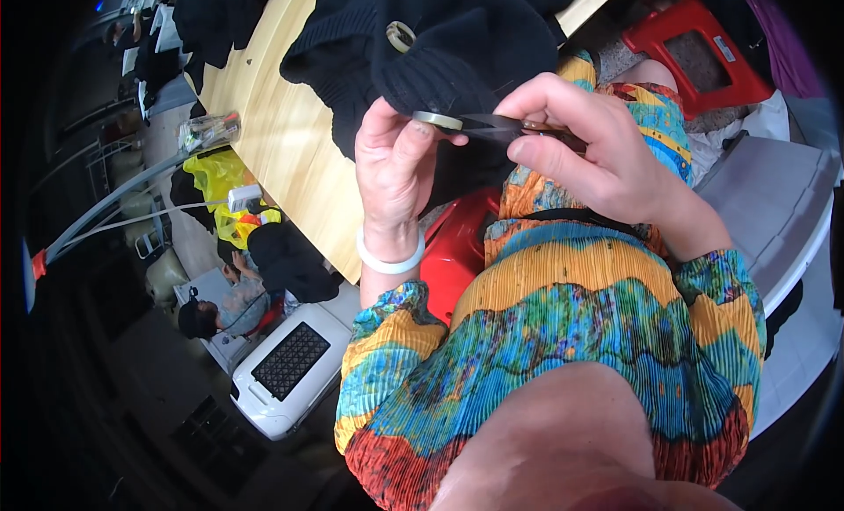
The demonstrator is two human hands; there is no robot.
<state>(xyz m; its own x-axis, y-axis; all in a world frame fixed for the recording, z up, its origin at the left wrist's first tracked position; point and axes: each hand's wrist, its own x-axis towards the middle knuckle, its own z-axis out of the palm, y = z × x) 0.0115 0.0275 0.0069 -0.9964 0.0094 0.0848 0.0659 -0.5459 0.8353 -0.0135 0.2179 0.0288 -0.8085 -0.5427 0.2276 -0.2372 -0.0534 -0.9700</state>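
My left hand (396, 164), with a white bangle on the wrist, pinches a pale round button (437, 120) sewn on a black knitted garment (422, 45) and holds the fabric up. My right hand (589, 150) grips small thread snips (501, 124) whose dark blades point left and touch the button's edge. A second pale button (401, 36) shows higher on the same garment. The garment lies half on the wooden table (272, 133) and half over my lap.
A red plastic stool (694, 45) stands at the upper right, another red seat (453, 247) under me. More dark garments (220, 18) lie farther along the table. On the floor at left are a white heater-like appliance (281, 370), a yellow bag (215, 172) and a seated person (220, 309).
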